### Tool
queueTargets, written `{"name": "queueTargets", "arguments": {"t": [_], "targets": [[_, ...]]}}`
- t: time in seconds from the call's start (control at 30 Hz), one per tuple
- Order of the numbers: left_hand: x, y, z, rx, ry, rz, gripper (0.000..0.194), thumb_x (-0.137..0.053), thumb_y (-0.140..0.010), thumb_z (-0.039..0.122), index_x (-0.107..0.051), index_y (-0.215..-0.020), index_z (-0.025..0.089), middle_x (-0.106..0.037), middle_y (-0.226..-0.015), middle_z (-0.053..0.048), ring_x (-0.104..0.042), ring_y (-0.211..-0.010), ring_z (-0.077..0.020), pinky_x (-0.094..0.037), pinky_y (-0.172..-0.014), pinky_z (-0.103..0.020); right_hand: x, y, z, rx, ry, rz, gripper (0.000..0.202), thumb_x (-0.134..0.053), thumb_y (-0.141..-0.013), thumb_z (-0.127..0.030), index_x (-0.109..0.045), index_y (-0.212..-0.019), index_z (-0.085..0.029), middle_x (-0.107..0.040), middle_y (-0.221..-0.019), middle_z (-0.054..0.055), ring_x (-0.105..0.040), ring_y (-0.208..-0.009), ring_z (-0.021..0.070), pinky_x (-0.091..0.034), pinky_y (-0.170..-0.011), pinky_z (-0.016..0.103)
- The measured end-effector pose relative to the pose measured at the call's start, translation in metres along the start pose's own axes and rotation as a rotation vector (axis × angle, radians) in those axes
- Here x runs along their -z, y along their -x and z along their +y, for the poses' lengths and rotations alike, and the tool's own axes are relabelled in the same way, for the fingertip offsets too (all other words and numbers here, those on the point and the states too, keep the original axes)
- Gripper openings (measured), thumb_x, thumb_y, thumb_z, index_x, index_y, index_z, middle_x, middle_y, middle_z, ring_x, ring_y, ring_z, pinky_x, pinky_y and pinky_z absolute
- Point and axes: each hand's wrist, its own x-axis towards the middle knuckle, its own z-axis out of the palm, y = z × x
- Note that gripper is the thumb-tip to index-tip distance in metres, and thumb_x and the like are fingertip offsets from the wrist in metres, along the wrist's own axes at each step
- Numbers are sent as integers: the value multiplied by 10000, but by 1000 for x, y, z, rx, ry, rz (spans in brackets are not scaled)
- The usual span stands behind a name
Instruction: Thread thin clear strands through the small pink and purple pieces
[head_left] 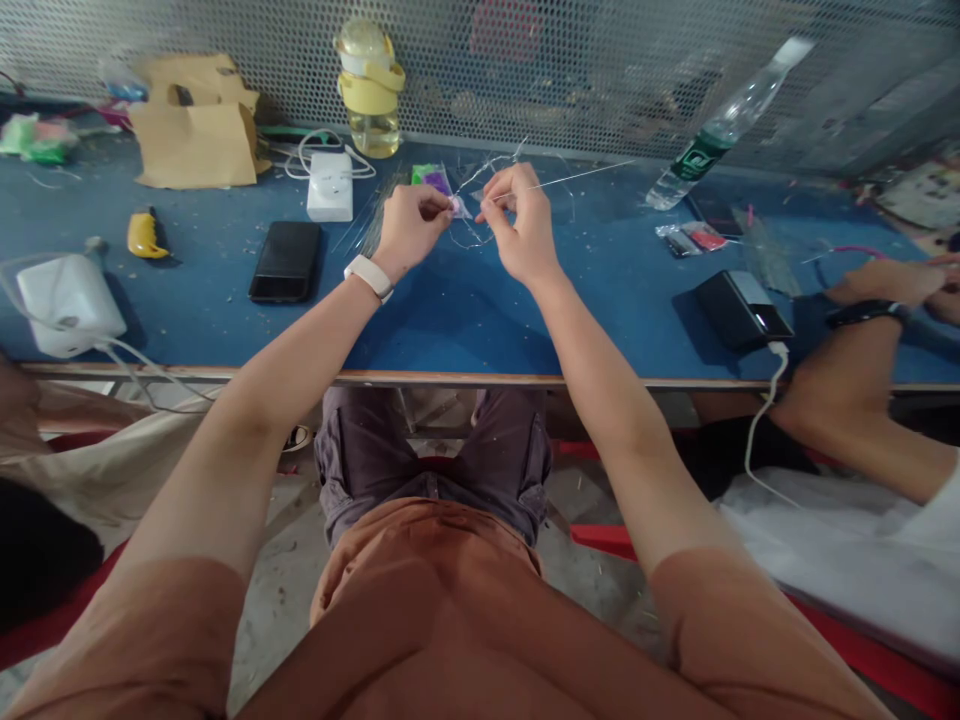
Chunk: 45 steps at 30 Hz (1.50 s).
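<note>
Above the middle of the blue table, my left hand (411, 228) is closed in a pinch on a small pale-purple piece (456, 206), too small to name. A hand's width to the right, my right hand (521, 222) pinches a long thin whitish needle or wire (581, 177), which points off to the right. Thin clear strands (480, 180) loop between and behind both hands. Behind my left fingers lies a small packet (431, 179) with green and purple contents. The fingertips partly hide what they hold.
Left of my hands are a black power bank (285, 262), a white charger (330, 188), a yellow cutter (146, 235) and a yellow-lidded bottle (371, 95). To the right stand a water bottle (697, 150) and a black device (742, 310). A co-worker's hand (881, 282) works at far right.
</note>
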Motion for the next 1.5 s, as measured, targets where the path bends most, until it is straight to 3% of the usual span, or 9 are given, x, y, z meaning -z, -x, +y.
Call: {"name": "queueTargets", "arguments": {"t": [0.23,0.4,0.47,0.63,0.8,0.9,1.03,1.2,1.5], "targets": [[-1,-3,-4,-71,156,-91,108,-844,-830,317,-767,-817,392,-755,-799,-33,-675,-1144,-328,-505,-1043,-472,1,-4,-2,0,-13,9,865,-337,-934,-1136,-648,-1190,-371,-718,-1345,97,-807,-1074,315,-721,-1099,644],[0,3,10,-85,-73,70,86,-848,-878,281,-766,-874,307,-754,-893,-16,-567,-899,-221,-479,-996,-427,-1,-4,-6,-17,-27,23,879,-325,-931,-1134,-662,-1243,-384,-723,-1348,104,-810,-1143,342,-710,-1126,671],[0,5,14,-61,-53,48,122,-846,-935,350,-735,-900,310,-746,-876,-12,-577,-1006,-228,-457,-1027,-411,-4,-2,-8,-20,-41,47,849,-347,-955,-1114,-673,-1237,-382,-711,-1390,107,-802,-1193,348,-694,-1167,688],[1,6,21,88,65,-167,303,-768,-1022,561,-631,-852,351,-615,-693,-13,-544,-1356,-248,-403,-1105,-410,-8,2,-15,-28,-24,84,813,-406,-960,-1103,-695,-1168,-373,-699,-1403,118,-727,-1381,370,-642,-1266,710],[0,10,27,12,-76,48,258,-873,-962,438,-643,-924,327,-651,-769,45,-557,-1080,-190,-406,-1033,-370,-4,3,-19,-50,-17,79,780,-441,-964,-1091,-691,-1127,-371,-702,-1437,120,-684,-1459,381,-596,-1319,719],[0,8,22,-46,-116,103,272,-897,-926,345,-628,-909,315,-723,-856,53,-505,-938,-169,-422,-964,-371,-1,4,-17,-13,5,66,744,-428,-1011,-1046,-695,-1128,-361,-703,-1471,127,-657,-1501,386,-569,-1341,726],[2,2,11,-78,-124,106,268,-866,-978,403,-625,-873,349,-726,-834,2,-568,-991,-237,-451,-966,-436,-1,4,-14,44,14,35,712,-446,-1058,-993,-700,-1137,-333,-703,-1488,140,-623,-1535,392,-523,-1364,740],[2,-1,9,-96,-224,130,251,-873,-978,322,-666,-838,300,-770,-922,4,-566,-867,-184,-493,-934,-415,-3,3,-11,128,37,38,682,-441,-1096,-950,-688,-1146,-317,-690,-1479,149,-623,-1512,380,-536,-1338,715],[1,1,4,-120,-127,65,243,-908,-948,280,-714,-806,243,-753,-833,-56,-687,-898,-233,-559,-877,-384,-4,2,-7,192,89,56,617,-405,-1176,-843,-680,-1150,-291,-720,-1380,132,-692,-1425,356,-527,-1330,754]]}}
